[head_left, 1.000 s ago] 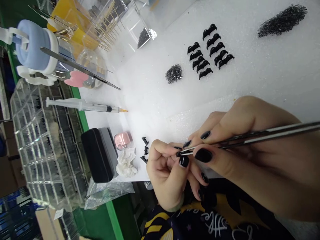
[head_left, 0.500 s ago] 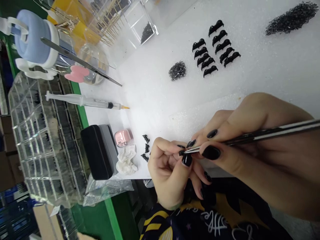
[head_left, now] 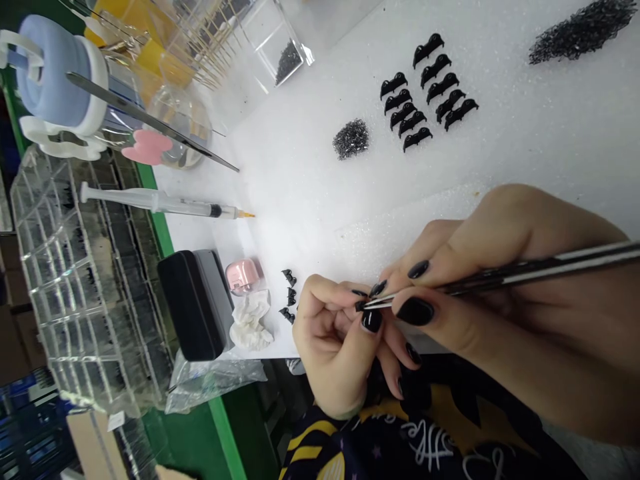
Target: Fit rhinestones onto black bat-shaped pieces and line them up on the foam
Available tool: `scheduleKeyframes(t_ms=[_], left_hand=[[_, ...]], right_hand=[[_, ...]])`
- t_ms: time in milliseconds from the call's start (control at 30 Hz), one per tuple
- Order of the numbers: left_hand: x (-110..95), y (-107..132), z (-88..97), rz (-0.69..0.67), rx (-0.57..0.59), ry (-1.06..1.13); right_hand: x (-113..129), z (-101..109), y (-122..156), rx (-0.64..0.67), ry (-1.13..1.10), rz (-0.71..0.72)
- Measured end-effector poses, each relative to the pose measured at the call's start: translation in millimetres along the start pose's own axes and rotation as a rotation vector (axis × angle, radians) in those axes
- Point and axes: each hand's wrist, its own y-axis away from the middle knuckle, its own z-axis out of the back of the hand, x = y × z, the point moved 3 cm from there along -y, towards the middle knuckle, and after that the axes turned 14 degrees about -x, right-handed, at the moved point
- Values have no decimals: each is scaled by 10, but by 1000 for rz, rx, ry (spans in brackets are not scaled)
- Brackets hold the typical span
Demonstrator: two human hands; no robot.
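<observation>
Right hand [head_left: 505, 293], lower right of frame: grip closed on tweezers [head_left: 500, 275]. Tweezer tips meet a tiny black piece [head_left: 359, 305] pinched in the left hand [head_left: 333, 347], lower centre. Black clips [head_left: 425, 90] lie upper right on the desk [head_left: 525, 127].

Open white foam mat [head_left: 320, 200] ahead of hands; black clips [head_left: 427, 90], syringe [head_left: 165, 203], black case [head_left: 193, 303] flank it

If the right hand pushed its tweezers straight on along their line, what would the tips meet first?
The right hand aims its tweezers leftward; almost at once they would meet the left hand, at its pinching fingertips. Depth is uncertain.
</observation>
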Motion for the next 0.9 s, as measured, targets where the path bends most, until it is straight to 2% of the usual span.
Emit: scheduleKeyframes(t_ms=[167, 267, 467, 667, 767, 900], left_hand=[[-15, -1, 9, -4, -23, -39], [-28, 2, 8, -9, -12, -32], [-9, -6, 20, 13, 53, 57], [-5, -22, 57, 16, 118, 109], [5, -13, 61, 27, 148, 123], [32, 4, 67, 9, 165, 150]], right_hand=[[-71, 5, -52, 47, -67, -321], [-116, 37, -20, 53, -86, -424], [-165, 87, 45, -2, -132, -426], [-128, 222, 90, -80, -7, -330], [-93, 214, 59, -49, -4, -341], [-43, 60, -73, 43, 17, -365]])
